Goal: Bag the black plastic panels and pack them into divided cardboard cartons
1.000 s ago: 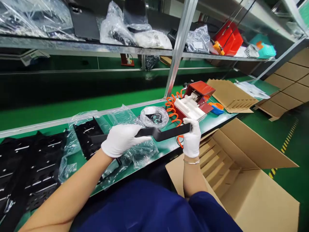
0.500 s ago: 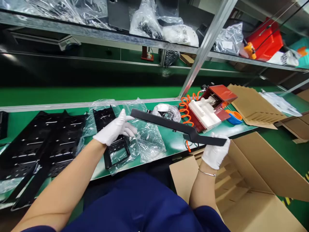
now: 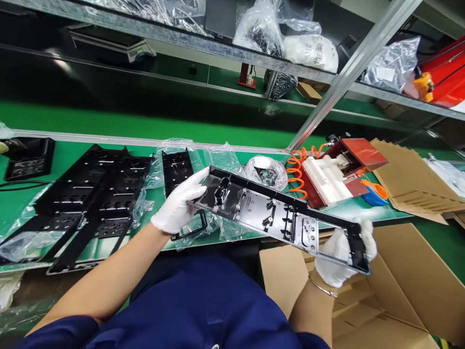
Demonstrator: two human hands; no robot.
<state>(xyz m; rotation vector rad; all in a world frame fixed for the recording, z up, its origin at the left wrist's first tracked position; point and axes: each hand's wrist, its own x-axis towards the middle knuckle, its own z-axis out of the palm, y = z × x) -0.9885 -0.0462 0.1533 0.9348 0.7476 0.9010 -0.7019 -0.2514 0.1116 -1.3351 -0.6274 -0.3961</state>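
A long black plastic housing [image 3: 257, 206] is held up in front of me, its ribbed hollow inside facing me. My left hand [image 3: 179, 203], in a white glove, grips its left end. Gloved too, my right hand [image 3: 337, 257] is closed round the right end beside the rectangular opening, with the fingers partly behind the frame. Behind the left hand, another black housing [image 3: 177, 167] lies on clear plastic film [image 3: 154, 167]. Further left, two more black housings [image 3: 116, 194] rest side by side on the green bench.
An open cardboard box [image 3: 410, 281] stands at the bench's front right. Behind are a red and white fixture [image 3: 327, 174], a coiled orange hose [image 3: 296, 169] and a bag of small parts [image 3: 267, 172]. A metal shelf post [image 3: 348, 82] rises at the back.
The housing has turned from its thin edge to show its hollow inside. My left hand, free and open before, now grips its left end. The view has shifted left.
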